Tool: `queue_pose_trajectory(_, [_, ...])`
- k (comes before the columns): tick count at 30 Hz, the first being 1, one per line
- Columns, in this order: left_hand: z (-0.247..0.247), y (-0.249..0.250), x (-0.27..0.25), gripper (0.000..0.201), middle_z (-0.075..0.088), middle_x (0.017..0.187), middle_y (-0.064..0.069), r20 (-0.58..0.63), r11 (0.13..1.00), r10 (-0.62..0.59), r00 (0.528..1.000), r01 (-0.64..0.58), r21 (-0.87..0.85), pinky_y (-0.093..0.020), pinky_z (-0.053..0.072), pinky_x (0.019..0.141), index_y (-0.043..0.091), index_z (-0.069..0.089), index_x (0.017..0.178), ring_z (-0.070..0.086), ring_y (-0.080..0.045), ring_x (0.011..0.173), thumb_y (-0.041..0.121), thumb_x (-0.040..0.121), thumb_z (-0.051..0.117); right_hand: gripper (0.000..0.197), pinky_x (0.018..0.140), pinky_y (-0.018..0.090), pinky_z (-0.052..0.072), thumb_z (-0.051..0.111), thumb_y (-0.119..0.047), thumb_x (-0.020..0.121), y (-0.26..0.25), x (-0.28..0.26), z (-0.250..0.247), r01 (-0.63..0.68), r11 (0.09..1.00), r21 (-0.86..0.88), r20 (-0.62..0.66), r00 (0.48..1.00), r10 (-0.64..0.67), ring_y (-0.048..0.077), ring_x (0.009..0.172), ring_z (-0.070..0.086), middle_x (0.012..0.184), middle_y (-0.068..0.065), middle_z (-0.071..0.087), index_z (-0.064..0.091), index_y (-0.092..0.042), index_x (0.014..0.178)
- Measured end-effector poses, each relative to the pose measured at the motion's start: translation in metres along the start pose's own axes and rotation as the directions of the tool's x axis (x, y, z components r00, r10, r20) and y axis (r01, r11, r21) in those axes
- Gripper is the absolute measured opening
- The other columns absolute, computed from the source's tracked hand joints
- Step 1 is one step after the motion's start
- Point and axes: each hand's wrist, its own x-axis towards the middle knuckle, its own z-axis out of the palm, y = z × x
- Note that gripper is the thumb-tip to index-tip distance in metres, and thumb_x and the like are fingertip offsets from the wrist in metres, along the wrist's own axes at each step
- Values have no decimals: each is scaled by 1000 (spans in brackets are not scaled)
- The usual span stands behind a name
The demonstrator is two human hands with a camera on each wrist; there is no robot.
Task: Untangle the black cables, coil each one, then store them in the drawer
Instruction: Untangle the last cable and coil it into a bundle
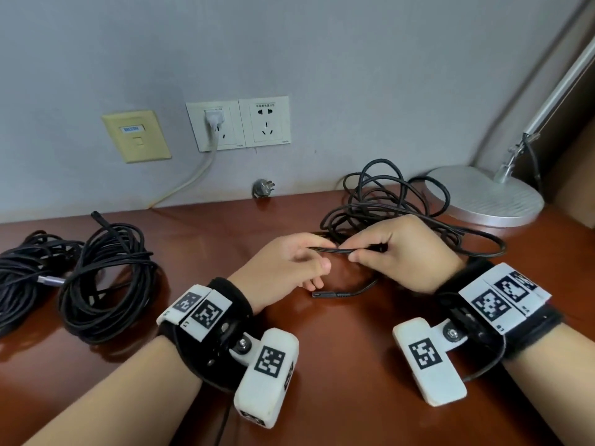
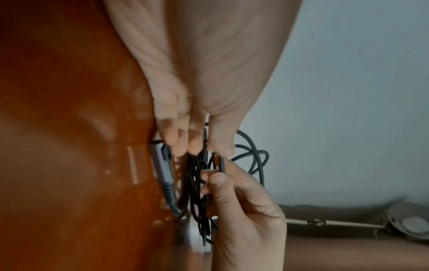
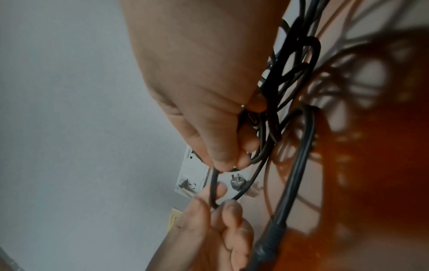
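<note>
A loose tangle of black cable [image 1: 389, 201] lies on the brown desk [image 1: 225, 226] at the middle right. Both hands meet in front of it. My left hand [image 1: 299, 262] pinches a short stretch of this cable [image 1: 335, 250], and my right hand [image 1: 383, 249] pinches the same stretch a little to the right. The cable's plug end [image 1: 325, 294] lies on the desk below the hands. In the right wrist view the cable [image 3: 212, 188] bends in a loop between the two hands. Two coiled black cables [image 1: 109, 278] [image 1: 25, 268] rest at the left.
A silver lamp base [image 1: 483, 194] stands at the back right, touching the tangle. Wall sockets [image 1: 238, 123] sit behind, with a white plug and cord in one. A grey plug [image 1: 263, 187] leans at the wall. No drawer is in view.
</note>
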Motion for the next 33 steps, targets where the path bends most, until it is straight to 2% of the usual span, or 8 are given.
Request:
queue_pose_trajectory(5, [0,-10,8,36,48,61,-1,-159,938,-79,984,20,-345,-23,42,61,16,59,69,45,-13,57,6,101,47,19,80,6,44,72,-9,85,3,2,2,-42,998,48,-15,999,42,-3,87,66,90,-14,73,76,-24,96])
queue_pose_trajectory(11, [-11,-12,11,35,37,55,6,-229,617,-136,964,-98,-781,-23,30,58,18,48,54,32,-8,49,-2,82,49,23,75,24,54,70,-9,86,30,1,-22,-135,987,-91,-59,990,130,4,76,68,85,-13,71,69,-32,87])
queue_pose_trajectory(15, [-21,-16,16,48,33,53,5,-333,401,-286,899,-203,-893,-21,32,54,18,48,51,28,-8,44,-3,93,38,25,82,20,47,68,-18,87,45,-1,-37,-231,952,-200,-168,965,199,0,88,63,88,-22,69,65,-43,83])
queue_pose_trajectory(17, [-20,-15,17,44,33,48,6,-380,467,-300,875,-213,-858,-22,32,52,18,54,62,29,-7,41,2,100,39,19,83,24,48,67,-20,88,44,0,-37,-255,942,-220,-193,958,215,3,90,63,89,-19,70,68,-39,84])
queue_pose_trajectory(19, [-14,-14,15,30,41,49,3,-418,679,-228,880,-164,-716,-25,30,51,21,64,93,29,-8,39,5,103,40,14,88,29,50,67,-21,88,42,2,-33,-262,940,-220,-210,953,216,8,96,65,97,-14,73,74,-32,91])
queue_pose_trajectory(22, [-6,-11,7,51,72,78,-11,-327,916,-61,943,-77,-394,-24,39,48,40,47,134,37,-12,40,1,101,44,14,88,38,53,66,-30,88,33,5,-23,-270,934,-233,-177,956,233,9,99,65,102,-17,71,74,-37,96])
queue_pose_trajectory(25, [-4,-8,4,48,75,94,-8,-214,962,-14,977,-44,-268,-20,43,54,38,53,130,45,-15,49,3,98,52,13,82,40,54,64,-32,89,16,9,-12,-281,935,-217,-82,959,270,8,90,65,96,-19,68,72,-40,95])
queue_pose_trajectory(33, [-2,-10,9,14,65,66,-5,-202,971,-63,977,14,-237,-23,46,52,0,65,87,55,-14,49,4,97,56,17,82,23,51,65,-24,89,-10,10,1,-240,954,-180,-41,971,237,-6,78,59,91,-25,64,72,-40,94])
